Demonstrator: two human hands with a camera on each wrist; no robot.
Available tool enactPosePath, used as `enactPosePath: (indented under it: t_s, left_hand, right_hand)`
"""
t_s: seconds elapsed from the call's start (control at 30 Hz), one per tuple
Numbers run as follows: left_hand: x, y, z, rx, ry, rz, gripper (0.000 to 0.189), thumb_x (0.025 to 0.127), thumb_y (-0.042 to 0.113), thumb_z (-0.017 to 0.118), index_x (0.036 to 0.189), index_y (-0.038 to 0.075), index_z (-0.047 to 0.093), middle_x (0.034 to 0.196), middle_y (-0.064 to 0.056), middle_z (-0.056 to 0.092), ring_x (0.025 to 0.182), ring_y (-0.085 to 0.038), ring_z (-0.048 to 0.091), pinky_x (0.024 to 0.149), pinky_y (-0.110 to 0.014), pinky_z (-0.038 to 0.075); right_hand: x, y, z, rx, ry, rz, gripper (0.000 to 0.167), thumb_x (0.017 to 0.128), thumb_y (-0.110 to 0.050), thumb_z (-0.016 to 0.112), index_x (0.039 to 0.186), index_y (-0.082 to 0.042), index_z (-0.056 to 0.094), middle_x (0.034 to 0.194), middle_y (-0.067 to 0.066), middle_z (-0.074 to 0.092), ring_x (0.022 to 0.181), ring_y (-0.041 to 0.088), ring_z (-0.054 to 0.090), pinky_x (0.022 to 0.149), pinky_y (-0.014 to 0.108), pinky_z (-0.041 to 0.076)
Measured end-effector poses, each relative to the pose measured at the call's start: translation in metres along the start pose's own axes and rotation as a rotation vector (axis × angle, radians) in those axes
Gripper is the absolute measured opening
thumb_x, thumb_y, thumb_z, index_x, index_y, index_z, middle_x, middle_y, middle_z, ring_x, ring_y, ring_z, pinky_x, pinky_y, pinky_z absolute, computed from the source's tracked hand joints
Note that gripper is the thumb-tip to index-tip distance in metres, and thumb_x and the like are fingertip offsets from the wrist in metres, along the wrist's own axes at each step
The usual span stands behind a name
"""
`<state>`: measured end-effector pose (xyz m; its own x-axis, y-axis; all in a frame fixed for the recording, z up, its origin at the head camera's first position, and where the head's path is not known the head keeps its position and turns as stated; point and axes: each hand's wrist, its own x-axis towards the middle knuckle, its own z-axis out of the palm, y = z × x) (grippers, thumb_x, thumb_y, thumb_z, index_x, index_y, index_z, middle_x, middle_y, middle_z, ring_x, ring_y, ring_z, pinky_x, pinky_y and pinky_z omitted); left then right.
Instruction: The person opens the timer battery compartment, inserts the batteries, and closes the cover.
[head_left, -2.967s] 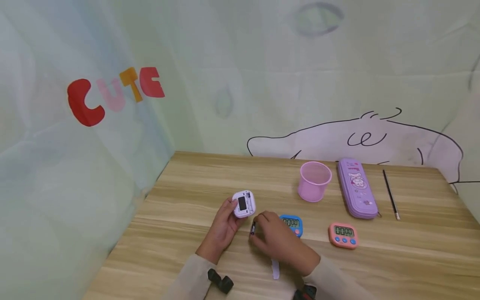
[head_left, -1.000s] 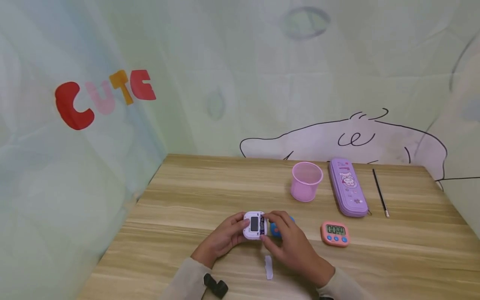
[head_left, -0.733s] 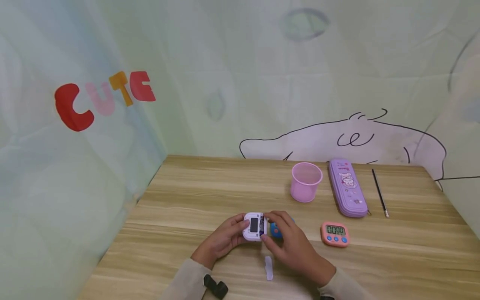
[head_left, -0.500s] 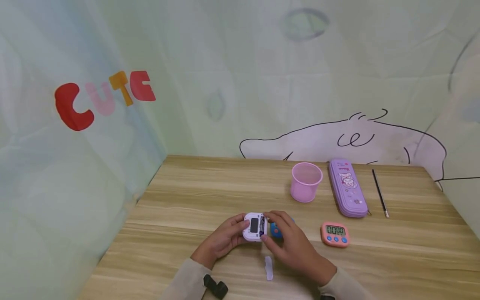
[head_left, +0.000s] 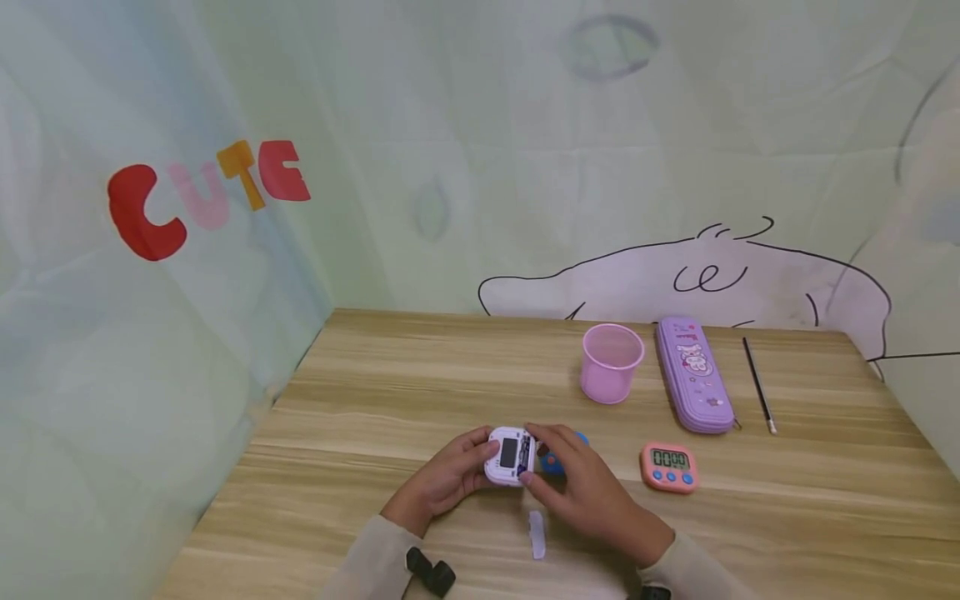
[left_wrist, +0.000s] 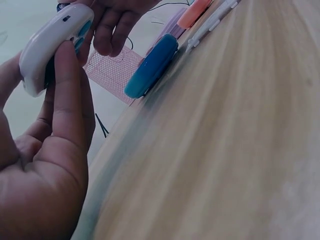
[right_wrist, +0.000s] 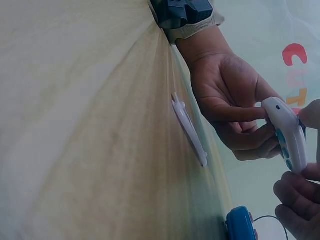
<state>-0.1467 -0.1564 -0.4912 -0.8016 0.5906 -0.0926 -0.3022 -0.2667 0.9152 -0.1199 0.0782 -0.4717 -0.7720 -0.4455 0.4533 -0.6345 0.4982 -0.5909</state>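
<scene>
A white digital timer (head_left: 509,454) is held back side up in my left hand (head_left: 446,475), its thumb on the back and fingers underneath. Along its right side lies an uncovered slot with a dark battery (head_left: 524,456) in it. My right hand (head_left: 592,492) has its index finger at the slot's far end and its thumb at the near end, pinching the battery lengthwise. In the right wrist view, the timer (right_wrist: 286,131) shows blue buttons on its underside. A pale battery cover (head_left: 537,535) lies loose on the table below the hands.
A blue timer (head_left: 553,464) sits partly behind the right hand. To the right lies an orange timer (head_left: 670,468). Farther back are a pink mesh cup (head_left: 609,375), a purple pencil case (head_left: 695,375) and a black pencil (head_left: 760,385). Curtains enclose the wooden table (head_left: 405,367).
Three seconds ago the right hand held the battery apart from the timer; now it is at the slot. The timer has come down and right. Over the last second it has tilted slightly.
</scene>
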Motion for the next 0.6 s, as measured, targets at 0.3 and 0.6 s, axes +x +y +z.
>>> enactPosePath:
  t_s: [0.3,0.6]
  left_hand:
    - [-0.0006,-0.0010,0.0001,0.022,-0.027,0.001,0.031,0.102,0.017,0.050,0.126,-0.002,0.047,0.113,-0.007,0.063,0.096,-0.016,0.066,0.085,-0.029,0.057]
    - [0.0001,-0.0024,-0.0005,0.038,-0.035,0.000,0.025,0.102,0.018,0.051,0.120,0.001,0.051,0.111,-0.007,0.064,0.095,-0.016,0.066,0.083,-0.028,0.057]
  right_hand:
    - [0.0003,0.0015,0.0007,0.029,-0.013,-0.003,0.058,0.087,-0.035,0.073,0.135,-0.009,0.053,0.106,-0.013,0.057,0.093,0.008,0.057,0.081,0.034,0.055]
    - [0.0004,0.0016,0.0005,0.038,-0.018,0.002,0.056,0.084,-0.030,0.076,0.132,-0.010,0.053,0.101,-0.013,0.056,0.091,0.008,0.057,0.079,0.034,0.055]
